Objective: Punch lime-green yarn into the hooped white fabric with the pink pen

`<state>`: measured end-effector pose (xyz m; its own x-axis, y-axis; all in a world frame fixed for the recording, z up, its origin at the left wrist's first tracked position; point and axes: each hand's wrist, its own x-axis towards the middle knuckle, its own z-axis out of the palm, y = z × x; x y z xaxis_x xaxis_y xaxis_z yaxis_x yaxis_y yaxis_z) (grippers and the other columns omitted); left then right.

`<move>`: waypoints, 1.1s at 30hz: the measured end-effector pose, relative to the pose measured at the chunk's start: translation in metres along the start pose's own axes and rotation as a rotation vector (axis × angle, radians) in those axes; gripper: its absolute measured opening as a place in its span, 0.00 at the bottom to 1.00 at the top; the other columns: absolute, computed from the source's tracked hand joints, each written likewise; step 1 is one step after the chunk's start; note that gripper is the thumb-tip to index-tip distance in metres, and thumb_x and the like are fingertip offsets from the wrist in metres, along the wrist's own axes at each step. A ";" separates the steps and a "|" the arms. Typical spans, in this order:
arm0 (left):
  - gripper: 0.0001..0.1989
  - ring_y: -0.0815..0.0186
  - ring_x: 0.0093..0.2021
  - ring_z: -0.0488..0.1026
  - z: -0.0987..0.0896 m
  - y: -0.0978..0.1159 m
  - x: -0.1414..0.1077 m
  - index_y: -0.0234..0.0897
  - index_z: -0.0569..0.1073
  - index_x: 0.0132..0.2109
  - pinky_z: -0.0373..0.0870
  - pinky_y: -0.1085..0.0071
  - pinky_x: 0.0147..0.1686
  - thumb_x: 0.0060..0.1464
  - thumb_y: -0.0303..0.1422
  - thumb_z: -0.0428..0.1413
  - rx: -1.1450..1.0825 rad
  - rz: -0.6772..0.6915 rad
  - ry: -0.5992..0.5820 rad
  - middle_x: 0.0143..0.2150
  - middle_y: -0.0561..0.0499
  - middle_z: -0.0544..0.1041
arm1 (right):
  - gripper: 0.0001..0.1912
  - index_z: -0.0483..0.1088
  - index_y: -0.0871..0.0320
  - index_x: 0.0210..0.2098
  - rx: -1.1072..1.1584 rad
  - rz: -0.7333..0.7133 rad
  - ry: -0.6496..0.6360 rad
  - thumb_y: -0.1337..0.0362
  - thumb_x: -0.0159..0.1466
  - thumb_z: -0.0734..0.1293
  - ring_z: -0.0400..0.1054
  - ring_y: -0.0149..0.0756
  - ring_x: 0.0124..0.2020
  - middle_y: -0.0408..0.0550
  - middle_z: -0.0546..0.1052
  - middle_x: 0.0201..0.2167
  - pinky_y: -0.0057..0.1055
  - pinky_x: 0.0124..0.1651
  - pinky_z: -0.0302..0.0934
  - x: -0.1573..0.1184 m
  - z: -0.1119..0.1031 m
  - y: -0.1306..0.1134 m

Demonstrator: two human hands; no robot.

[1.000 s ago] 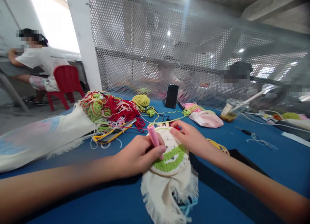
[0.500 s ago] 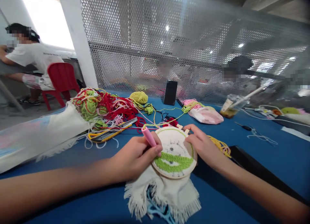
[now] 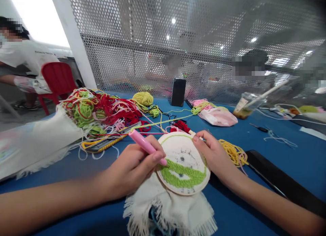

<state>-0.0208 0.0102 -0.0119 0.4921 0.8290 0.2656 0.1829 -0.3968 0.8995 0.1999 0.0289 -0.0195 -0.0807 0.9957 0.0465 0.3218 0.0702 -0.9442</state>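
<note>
My left hand (image 3: 140,168) is closed around a pink punch needle pen (image 3: 142,142). Its lower end meets the left edge of the green loops on the cloth; the needle tip is hidden. Green yarn (image 3: 163,122) runs from the pen's top toward the back of the table. My right hand (image 3: 211,154) grips the upper right rim of a round embroidery hoop (image 3: 178,146), thumb on the front. White cloth with dark pattern marks is stretched in the hoop, with a green stitched band low down. Fringed cloth (image 3: 173,208) hangs below it.
A tangled yarn heap (image 3: 102,110) and a yellow-black box cutter (image 3: 102,144) lie left. A phone (image 3: 178,92) stands at the back before a perforated metal screen (image 3: 114,59). Right are a plastic cup (image 3: 243,106), yellow yarn (image 3: 233,152) and a black case (image 3: 275,174). A person sits far left.
The pink pen leans further left, and its top has shifted left and slightly down in view. The hoop sits a little lower and nearer. The camera view has turned slightly.
</note>
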 end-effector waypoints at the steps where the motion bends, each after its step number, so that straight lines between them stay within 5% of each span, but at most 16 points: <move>1: 0.13 0.74 0.18 0.58 0.000 -0.001 0.000 0.35 0.69 0.34 0.58 0.79 0.17 0.58 0.35 0.42 -0.018 0.004 0.009 0.19 0.56 0.62 | 0.11 0.56 0.55 0.30 0.000 0.005 0.001 0.54 0.60 0.56 0.50 0.26 0.16 0.37 0.60 0.17 0.23 0.17 0.43 0.000 0.000 0.000; 22: 0.09 0.73 0.18 0.61 -0.004 -0.008 -0.003 0.38 0.65 0.35 0.60 0.77 0.16 0.58 0.36 0.44 -0.113 0.055 0.159 0.20 0.56 0.63 | 0.10 0.57 0.55 0.29 -0.054 -0.032 0.042 0.55 0.60 0.56 0.51 0.26 0.17 0.37 0.57 0.17 0.23 0.17 0.44 -0.001 -0.002 0.002; 33: 0.08 0.75 0.18 0.61 0.000 -0.001 0.000 0.38 0.67 0.33 0.59 0.80 0.14 0.56 0.29 0.45 0.045 0.143 0.104 0.25 0.55 0.64 | 0.11 0.57 0.54 0.30 -0.009 -0.025 0.048 0.54 0.60 0.56 0.51 0.26 0.17 0.37 0.59 0.17 0.24 0.17 0.44 -0.002 -0.003 0.003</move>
<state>-0.0213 0.0104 -0.0129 0.4257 0.7982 0.4262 0.1560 -0.5287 0.8343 0.2039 0.0277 -0.0212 -0.0432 0.9954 0.0856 0.3286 0.0950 -0.9397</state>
